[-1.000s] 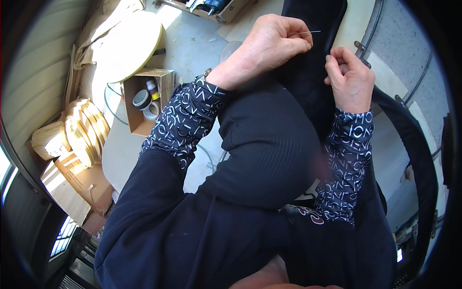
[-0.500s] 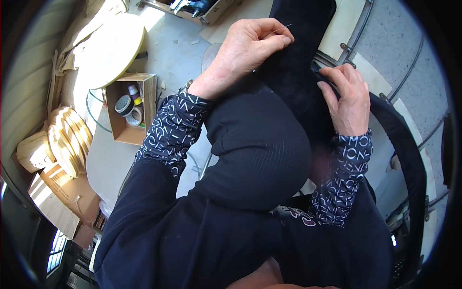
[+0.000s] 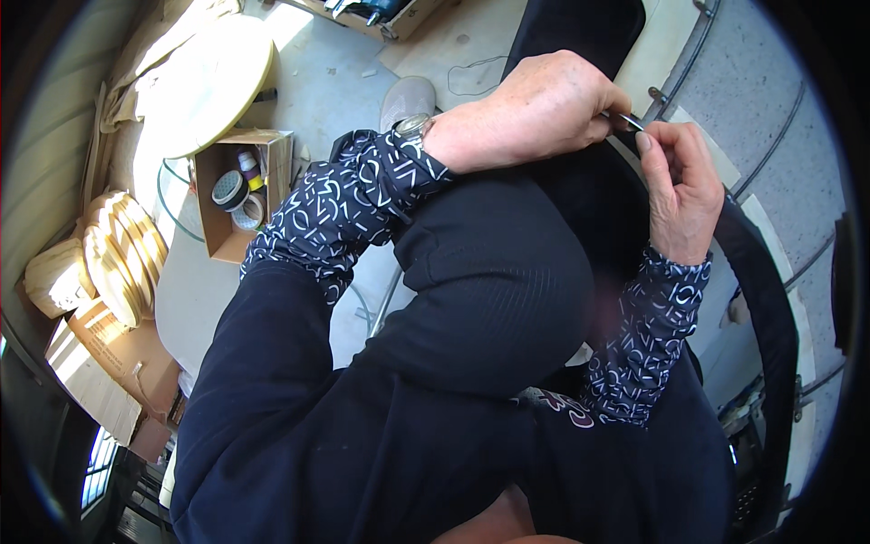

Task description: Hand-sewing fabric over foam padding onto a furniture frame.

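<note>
My left hand (image 3: 553,107) reaches across to the right, its fingers closed on a thin, shiny metal needle (image 3: 631,121). The thumb and forefinger of my right hand (image 3: 681,186) come together at the needle's other end. Below and behind both hands lies a long piece of black cloth (image 3: 580,34), which runs down beside my bent knee. A curved black padded band (image 3: 766,290) arcs to the right of my right forearm. My hands cover the spot of cloth beneath the needle.
At the left stand an open cardboard box (image 3: 217,227) with tape rolls, a pale round disc (image 3: 204,91) and stacked wooden rings (image 3: 122,258). A thin dark loop of thread (image 3: 476,68) shows near my shoe (image 3: 408,98). A cable (image 3: 770,140) crosses the grey surface at right.
My left hand has moved right and slightly down, bringing the needle to my right hand. My right hand has shifted a little right, and its thumb and forefinger have closed at the needle.
</note>
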`<state>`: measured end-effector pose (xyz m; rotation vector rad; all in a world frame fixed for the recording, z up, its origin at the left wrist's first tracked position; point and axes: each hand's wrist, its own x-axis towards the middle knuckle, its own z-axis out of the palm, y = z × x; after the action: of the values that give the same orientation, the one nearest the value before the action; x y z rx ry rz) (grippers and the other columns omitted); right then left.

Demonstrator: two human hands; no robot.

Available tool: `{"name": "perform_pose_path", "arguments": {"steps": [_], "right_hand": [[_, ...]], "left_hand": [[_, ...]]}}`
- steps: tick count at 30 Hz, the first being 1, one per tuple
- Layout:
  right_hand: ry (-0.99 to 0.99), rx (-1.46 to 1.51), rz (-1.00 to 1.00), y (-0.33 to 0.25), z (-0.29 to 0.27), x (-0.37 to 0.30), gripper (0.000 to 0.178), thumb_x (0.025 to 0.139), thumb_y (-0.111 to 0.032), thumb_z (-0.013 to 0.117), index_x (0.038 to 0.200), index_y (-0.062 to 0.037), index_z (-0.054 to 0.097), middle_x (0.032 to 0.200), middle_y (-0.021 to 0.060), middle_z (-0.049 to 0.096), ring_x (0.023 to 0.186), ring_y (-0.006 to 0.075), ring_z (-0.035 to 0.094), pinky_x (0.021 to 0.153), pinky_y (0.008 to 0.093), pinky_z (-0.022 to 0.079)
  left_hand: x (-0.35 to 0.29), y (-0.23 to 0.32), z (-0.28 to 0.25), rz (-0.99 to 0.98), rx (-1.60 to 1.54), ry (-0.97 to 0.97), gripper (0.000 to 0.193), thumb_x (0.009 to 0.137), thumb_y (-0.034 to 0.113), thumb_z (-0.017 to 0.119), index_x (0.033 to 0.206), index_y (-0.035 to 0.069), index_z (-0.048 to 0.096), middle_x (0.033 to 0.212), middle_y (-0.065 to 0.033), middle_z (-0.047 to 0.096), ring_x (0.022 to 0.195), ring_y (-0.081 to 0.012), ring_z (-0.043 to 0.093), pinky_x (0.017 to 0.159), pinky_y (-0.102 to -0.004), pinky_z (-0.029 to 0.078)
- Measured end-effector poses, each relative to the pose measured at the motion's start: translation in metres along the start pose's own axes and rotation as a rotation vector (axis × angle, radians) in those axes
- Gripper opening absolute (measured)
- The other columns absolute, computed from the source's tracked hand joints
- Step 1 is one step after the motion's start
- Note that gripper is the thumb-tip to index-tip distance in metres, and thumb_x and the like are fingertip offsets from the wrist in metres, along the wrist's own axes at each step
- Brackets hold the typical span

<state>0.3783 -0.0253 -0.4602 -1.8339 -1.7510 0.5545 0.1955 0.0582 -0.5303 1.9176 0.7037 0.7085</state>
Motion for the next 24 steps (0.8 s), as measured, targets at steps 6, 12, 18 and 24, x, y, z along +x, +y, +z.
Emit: {"name": "perform_pose_path", "arguments": {"steps": [6, 12, 18, 24], "right_hand": [[-0.037, -0.528, -0.298, -0.001, 0.001, -0.001, 0.036, 0.08, -0.014, 0.085, 0.114, -0.0118, 0.074, 0.102, 0.0024, 0.072, 0.091, 0.0232, 0.068, 0.081, 0.0375, 0.051], [0.018, -0.398, -0.121, 0.015, 0.013, -0.015, 0.014, 0.082, -0.012, 0.084, 0.092, -0.0095, 0.074, 0.087, 0.0024, 0.069, 0.086, 0.0241, 0.068, 0.079, 0.038, 0.05], [0.103, -0.391, -0.093, 0.014, 0.025, -0.01, 0.016, 0.087, -0.02, 0.085, 0.088, -0.0084, 0.074, 0.083, 0.0032, 0.069, 0.083, 0.0242, 0.069, 0.077, 0.0375, 0.05], [0.112, -0.301, -0.148, 0.006, 0.028, -0.015, 0.016, 0.086, -0.017, 0.086, 0.094, -0.0064, 0.077, 0.086, 0.0053, 0.072, 0.083, 0.0253, 0.07, 0.078, 0.0373, 0.052]], "left_hand": [[-0.006, -0.003, 0.002, -0.037, -0.021, 0.03, 0.019, 0.091, 0.008, 0.072, 0.109, 0.004, 0.077, 0.093, -0.0136, 0.079, 0.085, -0.0246, 0.079, 0.077, -0.0324, 0.06], [-0.017, -0.004, 0.0, -0.066, -0.062, 0.241, 0.018, 0.093, 0.009, 0.074, 0.109, 0.003, 0.078, 0.092, -0.0088, 0.081, 0.082, -0.0171, 0.078, 0.073, -0.0278, 0.06], [-0.039, -0.003, -0.002, -0.168, -0.019, 0.035, 0.021, 0.092, 0.011, 0.074, 0.111, 0.007, 0.08, 0.091, -0.0099, 0.08, 0.082, -0.0205, 0.078, 0.076, -0.0301, 0.06], [-0.026, -0.003, 0.006, -0.135, 0.103, 0.024, 0.028, 0.09, 0.018, 0.076, 0.117, 0.012, 0.08, 0.088, -0.0132, 0.078, 0.08, -0.0264, 0.077, 0.072, -0.0346, 0.059]]}}
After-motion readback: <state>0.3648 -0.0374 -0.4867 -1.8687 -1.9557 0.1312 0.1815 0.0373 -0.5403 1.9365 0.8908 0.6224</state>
